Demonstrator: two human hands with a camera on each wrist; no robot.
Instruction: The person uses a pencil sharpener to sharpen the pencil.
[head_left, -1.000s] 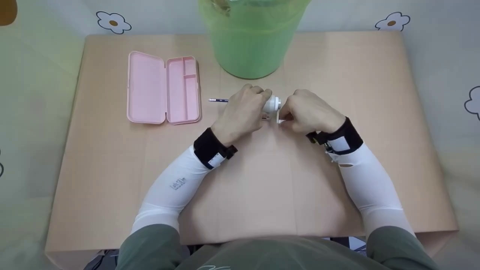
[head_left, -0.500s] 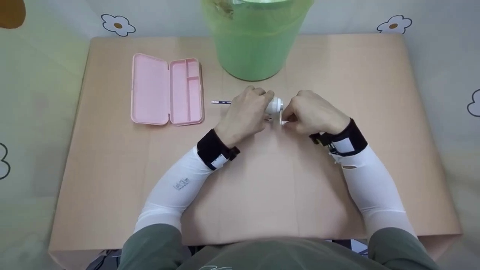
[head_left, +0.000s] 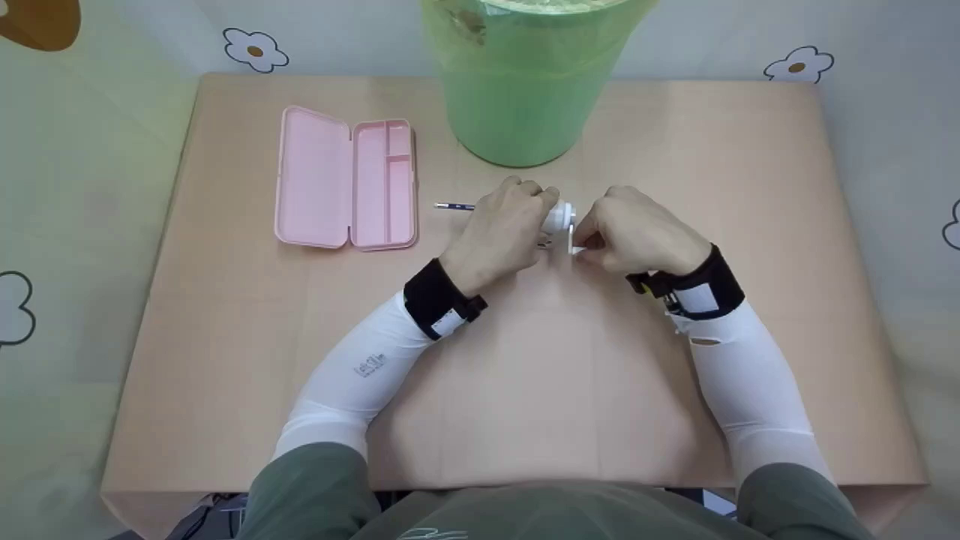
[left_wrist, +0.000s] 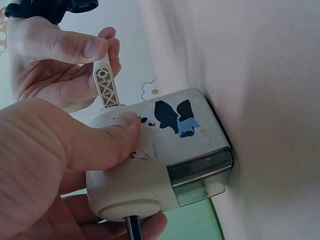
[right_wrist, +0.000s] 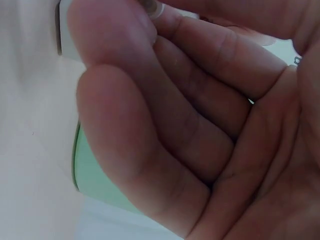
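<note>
My left hand grips a white crank pencil sharpener with cartoon stickers, its thumb lying across the body. A dark pencil sticks out of the sharpener's left end. On the opposite end, the crank handle points toward the person in the head view, and my right hand pinches its knob between thumb and fingers. A clear shavings drawer shows near the sharpener's base in the left wrist view. The right wrist view is mostly filled by the curled fingers, which hide the knob.
To the left lies an opened pink pencil case with divided compartments. Behind the hands stands a tall green bin with a yellowish liner. The brown-covered table ends near the person's body, and flower-patterned walls surround it.
The whole scene sits slightly farther right and lower in the head view. Both hands keep their hold on the sharpener and its crank, which stays pointing toward the person.
</note>
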